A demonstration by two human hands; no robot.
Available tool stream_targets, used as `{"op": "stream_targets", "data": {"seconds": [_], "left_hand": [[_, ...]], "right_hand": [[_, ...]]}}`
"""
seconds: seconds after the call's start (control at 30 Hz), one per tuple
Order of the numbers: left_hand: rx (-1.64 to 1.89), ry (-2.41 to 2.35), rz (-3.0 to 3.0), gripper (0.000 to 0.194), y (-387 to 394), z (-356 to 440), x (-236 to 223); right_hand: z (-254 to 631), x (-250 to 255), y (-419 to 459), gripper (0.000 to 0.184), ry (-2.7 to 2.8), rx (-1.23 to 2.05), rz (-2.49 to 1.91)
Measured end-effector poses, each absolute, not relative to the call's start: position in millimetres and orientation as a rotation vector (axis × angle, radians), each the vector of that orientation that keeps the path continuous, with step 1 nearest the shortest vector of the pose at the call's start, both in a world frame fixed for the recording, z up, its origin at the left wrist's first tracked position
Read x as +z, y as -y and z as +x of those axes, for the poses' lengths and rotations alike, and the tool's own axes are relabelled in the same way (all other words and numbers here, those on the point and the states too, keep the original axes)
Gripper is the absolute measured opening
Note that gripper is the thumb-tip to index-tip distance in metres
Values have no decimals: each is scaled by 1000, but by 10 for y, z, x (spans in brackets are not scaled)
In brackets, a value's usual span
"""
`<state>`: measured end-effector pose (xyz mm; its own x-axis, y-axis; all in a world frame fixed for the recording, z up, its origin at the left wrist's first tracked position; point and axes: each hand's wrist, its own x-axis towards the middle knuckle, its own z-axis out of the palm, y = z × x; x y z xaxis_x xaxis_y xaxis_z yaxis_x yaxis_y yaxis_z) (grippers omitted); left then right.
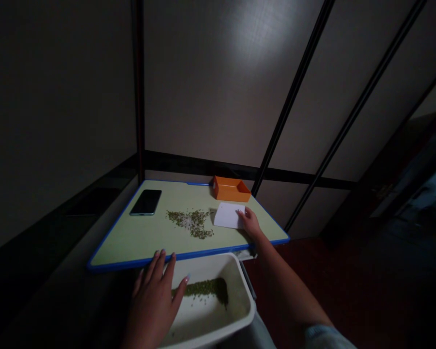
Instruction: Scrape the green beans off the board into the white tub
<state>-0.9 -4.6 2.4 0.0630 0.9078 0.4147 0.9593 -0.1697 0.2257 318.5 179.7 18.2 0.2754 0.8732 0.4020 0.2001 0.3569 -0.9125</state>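
My right hand pinches the right edge of a white card, held tilted just above the table. To the left of the card lies a loose, spread-out pile of small green grains, with some whitish bits in its middle. My left hand has its fingers stretched out, over the left side of a white plastic tub and by the table's front edge. Inside the tub, more green grains lie in a band along the far side. My left hand hides the tub's left part.
A pale green tabletop with a blue rim tilts across the view. A dark-screened phone lies at its left. At the back right stands an orange open box. Panelled walls rise behind the table.
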Motion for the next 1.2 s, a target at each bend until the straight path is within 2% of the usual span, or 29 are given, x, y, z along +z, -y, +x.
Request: {"op": "stream_targets", "data": {"seconds": [0.17,0.47,0.8,1.2], "left_hand": [[-734,1945,-2205,58,39,-44,5],[-758,1871,-2213,61,13,-109,-29],[-687,1919,-2246,60,1,-89,73],[-742,1857,-2260,61,-48,-130,22]], "right_hand": [[3085,191,-1889,50,1298,707,-1089],[3113,220,-1835,38,1368,815,-1038],[3136,239,-1786,42,1344,890,-1017],[3149,277,-1638,38,1316,777,-1074]]}}
